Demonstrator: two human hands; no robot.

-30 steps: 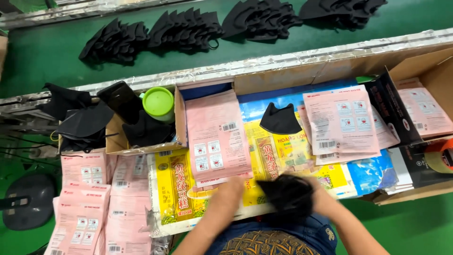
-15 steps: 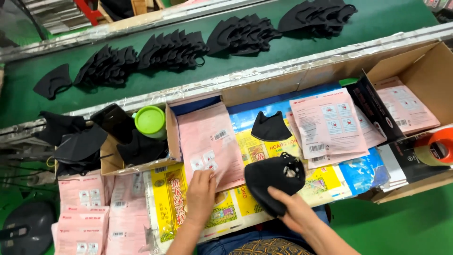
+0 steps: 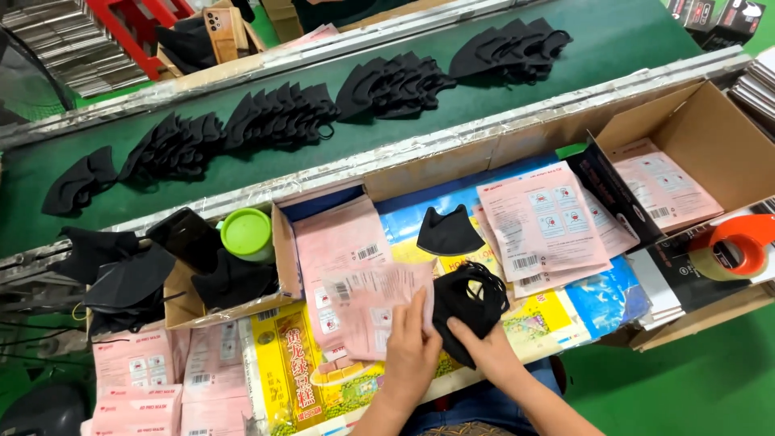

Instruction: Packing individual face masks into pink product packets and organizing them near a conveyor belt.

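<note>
The left hand (image 3: 412, 349) holds a pink pouch (image 3: 378, 308) near the tabletop's front edge, the right hand (image 3: 482, 349) grips a black mask (image 3: 468, 300) beside its mouth, not yet inside, and many black masks (image 3: 278, 117) wait far off.

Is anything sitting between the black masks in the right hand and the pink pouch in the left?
Nothing visible does. The right hand holds the black masks right against the edge of the pink pouch held by the left hand; the two touch or nearly touch.
</note>
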